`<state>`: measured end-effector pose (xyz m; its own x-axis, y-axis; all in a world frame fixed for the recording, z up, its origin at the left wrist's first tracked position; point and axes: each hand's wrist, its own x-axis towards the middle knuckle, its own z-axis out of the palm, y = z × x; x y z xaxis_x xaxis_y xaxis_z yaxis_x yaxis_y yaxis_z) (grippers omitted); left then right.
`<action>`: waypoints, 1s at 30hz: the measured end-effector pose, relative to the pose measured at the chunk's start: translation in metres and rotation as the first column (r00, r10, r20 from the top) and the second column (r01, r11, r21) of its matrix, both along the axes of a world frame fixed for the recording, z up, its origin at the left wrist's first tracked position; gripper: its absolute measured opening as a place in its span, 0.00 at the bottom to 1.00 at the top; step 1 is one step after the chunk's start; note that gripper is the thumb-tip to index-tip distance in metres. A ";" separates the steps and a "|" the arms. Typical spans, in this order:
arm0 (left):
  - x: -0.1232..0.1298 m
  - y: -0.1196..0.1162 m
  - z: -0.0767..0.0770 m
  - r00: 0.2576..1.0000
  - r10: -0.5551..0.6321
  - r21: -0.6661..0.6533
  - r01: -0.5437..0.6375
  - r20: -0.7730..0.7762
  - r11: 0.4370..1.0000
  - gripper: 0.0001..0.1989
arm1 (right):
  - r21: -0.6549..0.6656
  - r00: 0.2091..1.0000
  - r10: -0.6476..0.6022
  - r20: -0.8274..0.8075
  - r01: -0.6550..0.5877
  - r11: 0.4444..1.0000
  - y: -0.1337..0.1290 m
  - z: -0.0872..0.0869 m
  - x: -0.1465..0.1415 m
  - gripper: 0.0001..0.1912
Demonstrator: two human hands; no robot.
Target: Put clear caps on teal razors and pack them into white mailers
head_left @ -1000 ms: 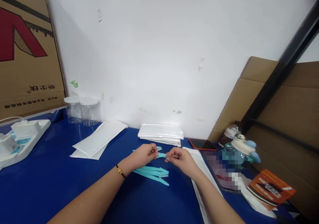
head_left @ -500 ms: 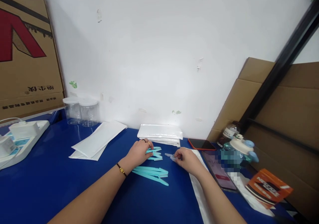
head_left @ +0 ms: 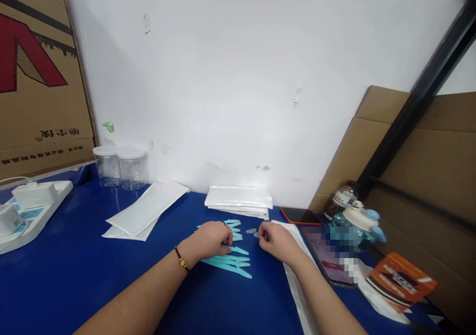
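Observation:
Several slim teal eyebrow razors [head_left: 230, 267] lie fanned out side by side on the blue table [head_left: 219, 305], tips to the right. My left hand [head_left: 211, 240] is over the middle of them, thumb and fingers closed on one razor [head_left: 240, 250]; its handle is hidden under the palm. To the right, my right hand [head_left: 278, 240] is pinched close to the table, with a small clear plastic cap [head_left: 256, 234] at its fingertips. Another small clear cap [head_left: 251, 231] lies just left of it.
White flat packets [head_left: 238, 196] are stacked by the wall, with more packets [head_left: 145, 211] at left. Two clear jars [head_left: 132, 171] and a power strip [head_left: 61, 193] stand further left. On the right are phones [head_left: 301, 216], a teal bottle [head_left: 357, 223] and an orange pouch [head_left: 401, 280].
My left hand has come nearer along the razors, and one razor now lies apart under its thumb. My right hand has shifted slightly; the caps at its fingertips now lie a little apart.

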<state>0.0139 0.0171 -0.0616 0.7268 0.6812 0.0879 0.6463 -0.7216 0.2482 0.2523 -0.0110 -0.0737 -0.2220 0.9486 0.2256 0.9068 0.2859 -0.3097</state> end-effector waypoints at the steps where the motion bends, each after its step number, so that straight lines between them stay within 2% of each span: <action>1: 0.001 0.000 0.000 1.000 -0.012 0.019 0.012 -0.016 1.000 0.05 | -0.011 0.999 0.010 -0.042 -0.010 1.000 -0.001 0.001 0.000 0.04; 7: 0.007 0.000 0.003 0.994 0.005 0.152 0.012 -0.106 0.988 0.07 | -0.048 0.954 0.106 -0.281 -0.125 0.991 -0.001 0.002 -0.001 0.07; 13: 0.002 0.006 -0.002 1.000 -0.023 0.138 0.025 -0.014 0.990 0.06 | -0.083 0.927 0.148 -0.345 -0.187 0.979 -0.004 0.001 -0.006 0.08; 19: 0.002 0.004 0.001 0.999 -0.035 0.147 0.035 -0.006 0.988 0.05 | -0.108 0.887 0.140 -0.439 -0.208 0.972 -0.005 0.001 -0.010 0.07; 25: 0.005 -0.003 0.004 0.995 -0.065 0.114 0.056 0.081 0.992 0.07 | -0.197 0.805 0.123 -0.580 -0.286 0.938 -0.005 -0.004 -0.019 0.08; 28: 0.005 -0.002 0.004 0.990 -0.088 0.145 0.072 0.106 0.987 0.08 | -0.193 0.795 0.114 -0.596 -0.279 0.941 -0.005 -0.001 -0.020 0.12; 30: 0.004 0.001 0.005 0.995 -0.065 0.214 0.046 0.082 0.976 0.09 | -0.123 0.835 0.115 -0.539 -0.212 0.969 -0.003 0.002 -0.014 0.13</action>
